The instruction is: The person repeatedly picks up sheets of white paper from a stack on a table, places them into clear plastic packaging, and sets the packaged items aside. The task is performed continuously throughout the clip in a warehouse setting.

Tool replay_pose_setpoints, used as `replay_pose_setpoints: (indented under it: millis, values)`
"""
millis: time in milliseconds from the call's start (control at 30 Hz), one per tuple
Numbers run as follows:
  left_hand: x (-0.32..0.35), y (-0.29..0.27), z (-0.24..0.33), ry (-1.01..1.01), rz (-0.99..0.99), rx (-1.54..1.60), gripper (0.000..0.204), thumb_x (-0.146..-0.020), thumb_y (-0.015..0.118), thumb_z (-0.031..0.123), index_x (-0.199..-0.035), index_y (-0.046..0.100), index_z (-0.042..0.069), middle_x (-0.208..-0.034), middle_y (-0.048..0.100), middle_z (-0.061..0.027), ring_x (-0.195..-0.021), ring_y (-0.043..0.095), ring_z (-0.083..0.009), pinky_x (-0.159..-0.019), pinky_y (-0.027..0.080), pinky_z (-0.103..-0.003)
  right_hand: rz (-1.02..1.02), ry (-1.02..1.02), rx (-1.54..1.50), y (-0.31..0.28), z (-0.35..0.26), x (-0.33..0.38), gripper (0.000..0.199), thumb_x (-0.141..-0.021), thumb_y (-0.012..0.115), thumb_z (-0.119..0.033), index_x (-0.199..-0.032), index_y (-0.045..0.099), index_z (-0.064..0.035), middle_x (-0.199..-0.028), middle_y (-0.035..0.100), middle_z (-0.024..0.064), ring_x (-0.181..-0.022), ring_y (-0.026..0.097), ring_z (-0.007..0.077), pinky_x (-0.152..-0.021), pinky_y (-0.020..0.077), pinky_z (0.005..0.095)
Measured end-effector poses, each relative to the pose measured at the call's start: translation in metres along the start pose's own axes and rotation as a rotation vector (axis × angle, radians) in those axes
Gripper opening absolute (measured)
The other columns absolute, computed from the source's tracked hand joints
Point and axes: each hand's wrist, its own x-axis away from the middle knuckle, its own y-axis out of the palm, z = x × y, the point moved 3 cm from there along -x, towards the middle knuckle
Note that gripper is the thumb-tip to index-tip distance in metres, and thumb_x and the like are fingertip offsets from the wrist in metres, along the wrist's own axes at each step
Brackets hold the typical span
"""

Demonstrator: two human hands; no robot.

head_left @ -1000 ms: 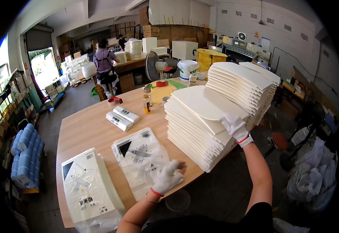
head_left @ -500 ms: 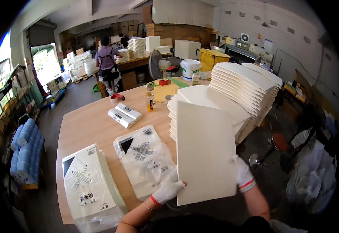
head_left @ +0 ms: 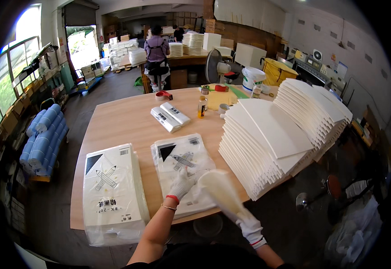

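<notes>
Paper (head_left: 222,193), cream-white and bent into a motion-blurred curve, spans the lower centre of the frame, its near end clamped in the white-gloved right hand (head_left: 250,227), its far end at the right side of a pile of clear printed plastic bags (head_left: 176,145); blur hides whether that end lies inside the top bag or over it. On that pile, just left of the paper, rests the white-gloved left hand (head_left: 183,184), red at the cuff and with its index finger stretched toward the crossed-pencil print; whether it pinches the film, I cannot tell. The two hands are well apart, low in the frame. At the lower left, a thick block of paper in a clear printed plastic wrapper (head_left: 110,193) lies beside the bags on the light wood-coloured table (head_left: 119,121). Above the bags, two white rolled plastic packets (head_left: 166,119) lie side by side, with a small amber bottle (head_left: 201,107) upright to their right and a red tape dispenser (head_left: 163,95) behind them. Right of centre stands a tall layered stack of cream-white sheets (head_left: 260,139), with another layered stack of white sheets (head_left: 309,105) behind it, farther right. A white plastic bucket (head_left: 252,78) is near the table's far edge. At the left of the frame, blue wrapped rolls (head_left: 45,139) are piled up; at the upper centre, a person in a purple top (head_left: 156,49) faces another table.
</notes>
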Motion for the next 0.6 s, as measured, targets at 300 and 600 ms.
replay_pose_setpoints:
  millis: [300, 600]
  values:
    - [0.075, 0.112, 0.028, 0.433, -0.172, -0.24, 0.05, -0.083, 0.068, 0.021, -0.128, 0.057, 0.003, -0.089, 0.069, -0.0188, -0.088, 0.068, -0.0401, -0.079, 0.053, -0.05, -0.455, 0.491, 0.01, 0.07, 0.013, -0.09, 0.066, -0.082, 0.075, -0.045, -0.135, 0.056, -0.0104, -0.124, 0.063, 0.0217, -0.108, 0.065, 0.0416, -0.095, 0.0513, 0.0491]
    - [0.066, 0.066, -0.113, 0.447, 0.198, -0.496, 0.057, -0.092, 0.065, 0.022, -0.146, 0.051, 0.015, -0.114, 0.064, -0.013, -0.1, 0.061, -0.0275, -0.085, 0.052, -0.046, -0.432, 0.48, 0.239, 0.175, 0.088, -0.153, 0.053, -0.102, 0.046, -0.029, -0.152, 0.031, -0.017, -0.099, 0.071, 0.0235, -0.093, 0.07, 0.0454, -0.074, 0.052, 0.0622]
